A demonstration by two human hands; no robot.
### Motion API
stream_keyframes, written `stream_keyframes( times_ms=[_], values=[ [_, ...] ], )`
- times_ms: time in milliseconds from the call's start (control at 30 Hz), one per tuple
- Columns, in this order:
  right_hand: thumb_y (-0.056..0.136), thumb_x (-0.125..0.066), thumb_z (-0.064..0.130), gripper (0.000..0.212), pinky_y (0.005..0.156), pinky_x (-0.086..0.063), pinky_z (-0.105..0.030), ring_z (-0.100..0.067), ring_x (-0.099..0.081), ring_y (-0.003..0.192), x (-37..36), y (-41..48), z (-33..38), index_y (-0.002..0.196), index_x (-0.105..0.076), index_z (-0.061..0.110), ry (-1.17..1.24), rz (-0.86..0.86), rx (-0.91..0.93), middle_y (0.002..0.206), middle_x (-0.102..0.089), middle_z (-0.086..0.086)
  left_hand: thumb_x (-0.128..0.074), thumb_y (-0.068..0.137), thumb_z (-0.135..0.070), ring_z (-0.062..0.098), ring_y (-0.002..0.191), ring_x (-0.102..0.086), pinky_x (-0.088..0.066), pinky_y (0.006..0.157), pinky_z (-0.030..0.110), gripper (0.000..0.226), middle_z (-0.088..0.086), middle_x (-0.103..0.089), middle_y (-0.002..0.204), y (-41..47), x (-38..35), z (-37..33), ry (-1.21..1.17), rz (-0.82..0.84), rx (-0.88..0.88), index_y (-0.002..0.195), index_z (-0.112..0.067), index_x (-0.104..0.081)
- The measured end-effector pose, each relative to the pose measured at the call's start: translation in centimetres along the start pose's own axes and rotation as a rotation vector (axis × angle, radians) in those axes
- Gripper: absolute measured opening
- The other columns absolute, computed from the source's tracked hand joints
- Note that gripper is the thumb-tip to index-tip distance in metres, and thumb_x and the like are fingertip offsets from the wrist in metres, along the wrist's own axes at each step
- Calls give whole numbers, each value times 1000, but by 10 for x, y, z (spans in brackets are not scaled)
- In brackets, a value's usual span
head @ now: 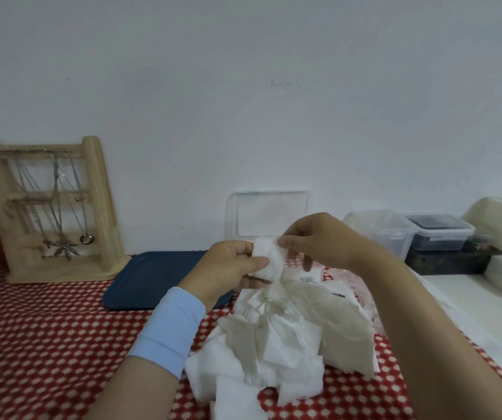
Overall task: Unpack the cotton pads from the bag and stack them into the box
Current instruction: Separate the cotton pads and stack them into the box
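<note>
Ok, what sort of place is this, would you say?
Probably a home dressing table: a wooden necklace stand on the left, clear boxes along the back, and cotton pads heaped on a red dotted cloth.

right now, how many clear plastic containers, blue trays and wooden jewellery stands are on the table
clear plastic containers: 3
blue tray: 1
wooden jewellery stand: 1
total: 5
</note>
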State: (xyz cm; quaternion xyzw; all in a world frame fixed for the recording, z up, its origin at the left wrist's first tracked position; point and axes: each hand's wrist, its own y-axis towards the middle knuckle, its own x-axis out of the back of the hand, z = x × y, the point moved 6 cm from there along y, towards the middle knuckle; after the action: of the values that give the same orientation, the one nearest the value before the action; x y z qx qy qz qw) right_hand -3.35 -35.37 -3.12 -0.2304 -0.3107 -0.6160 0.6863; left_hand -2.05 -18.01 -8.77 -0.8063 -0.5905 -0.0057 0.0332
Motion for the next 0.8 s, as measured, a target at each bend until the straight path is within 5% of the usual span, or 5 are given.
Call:
stream_keyframes(
  times_ms=[167,300,467,600,800],
  values=[
    [77,-83,36,15,77,-57,-28,-10,-67,59,-5,-3,-23,84,-79,23,-418,202,-143,72,-76,-1,-65,98,-9,22,79,-75,-61,59,26,8,18,-72,109,1,8,1,-87,-146,19,95,-9,-73],
    [79,-82,26,9,66,-51,-21,-8,-62,53,-10,-4,-18,78,-74,29,-425,228,-118,59,-70,6,-64,99,-13,18,72,-76,-63,62,29,13,17,-71,108,1,10,0,-79,-168,2,90,-10,-72],
    [90,-73,25,6,56,-47,-19,-6,-56,54,10,-7,-5,87,-73,20,-131,65,-37,71,-66,4,-66,98,-13,27,94,-73,-63,66,30,14,15,-72,108,4,16,1,-62,-219,-17,89,-7,-75],
    [94,-70,15,8,54,-45,-25,-12,-55,54,4,-10,2,96,-76,9,276,128,10,75,-71,-9,-69,96,-13,26,97,-72,-64,72,30,9,13,-73,109,3,18,0,-111,-271,-31,90,-9,-75],
    [91,-71,5,8,51,-52,-24,-18,-66,57,-10,1,-8,97,-77,2,479,55,-88,83,-74,-21,-69,96,-15,26,90,-77,-62,68,30,15,18,-77,105,-1,7,3,-313,-158,48,104,-3,-74]
  ],
)
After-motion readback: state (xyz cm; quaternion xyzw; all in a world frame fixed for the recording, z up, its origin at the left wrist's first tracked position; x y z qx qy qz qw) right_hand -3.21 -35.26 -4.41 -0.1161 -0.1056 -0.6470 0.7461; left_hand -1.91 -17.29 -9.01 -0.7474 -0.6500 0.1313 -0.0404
